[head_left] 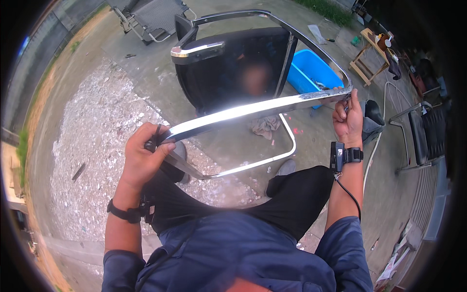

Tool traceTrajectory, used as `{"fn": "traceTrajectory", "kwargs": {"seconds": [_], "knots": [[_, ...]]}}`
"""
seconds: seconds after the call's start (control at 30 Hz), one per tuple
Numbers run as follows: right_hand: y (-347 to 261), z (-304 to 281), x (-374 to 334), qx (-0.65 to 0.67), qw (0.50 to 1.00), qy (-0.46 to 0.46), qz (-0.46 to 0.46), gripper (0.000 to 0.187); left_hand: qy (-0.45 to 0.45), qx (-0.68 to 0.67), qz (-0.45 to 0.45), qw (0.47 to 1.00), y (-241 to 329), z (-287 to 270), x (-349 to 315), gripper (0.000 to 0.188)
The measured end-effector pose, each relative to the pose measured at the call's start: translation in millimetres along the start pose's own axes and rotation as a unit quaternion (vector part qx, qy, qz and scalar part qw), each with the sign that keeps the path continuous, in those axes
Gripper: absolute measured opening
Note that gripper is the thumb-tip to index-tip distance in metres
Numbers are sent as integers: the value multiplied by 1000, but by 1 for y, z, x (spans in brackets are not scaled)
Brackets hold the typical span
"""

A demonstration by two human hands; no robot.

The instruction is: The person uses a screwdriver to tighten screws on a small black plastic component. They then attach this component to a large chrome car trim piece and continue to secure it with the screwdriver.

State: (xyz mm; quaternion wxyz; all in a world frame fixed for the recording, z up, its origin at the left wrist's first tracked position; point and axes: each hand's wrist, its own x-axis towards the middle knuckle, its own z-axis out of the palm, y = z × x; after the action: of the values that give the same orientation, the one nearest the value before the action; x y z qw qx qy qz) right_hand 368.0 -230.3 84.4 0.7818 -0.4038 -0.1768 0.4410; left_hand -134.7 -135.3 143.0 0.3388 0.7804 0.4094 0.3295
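Observation:
A tilted chair with a shiny chrome tube frame (233,113) and a black panel (209,68) stands in front of me. My left hand (142,156) is closed round the frame's near left bend, with a small dark part beside the fingers. At the right corner, my right hand (348,121) grips the tube, its thumb up and its fingers partly hidden behind the metal. Grey, dull patches mark the tube near that hand. A lower bar of the frame (253,167) passes between my feet.
A blue plastic bin (297,73) sits behind the frame. A crumpled rag (265,127) lies beneath it. White chips (92,146) cover the ground at left. At right are a wooden stool (362,72), a pale hose (373,151) and another black chair (419,134). A folding lounger (158,18) stands far back.

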Motion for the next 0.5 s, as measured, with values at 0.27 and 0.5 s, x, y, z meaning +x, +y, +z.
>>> {"fn": "traceTrajectory", "kwargs": {"seconds": [0.27, 0.5], "knots": [[-18, -13, 7, -310, 932, 171, -76, 49, 7, -48, 4, 999, 0, 8, 8, 29], [-34, 97, -56, -668, 533, -48, -517, 63, 30, -117, -27, 992, 10, 14, 16, 36]]}}
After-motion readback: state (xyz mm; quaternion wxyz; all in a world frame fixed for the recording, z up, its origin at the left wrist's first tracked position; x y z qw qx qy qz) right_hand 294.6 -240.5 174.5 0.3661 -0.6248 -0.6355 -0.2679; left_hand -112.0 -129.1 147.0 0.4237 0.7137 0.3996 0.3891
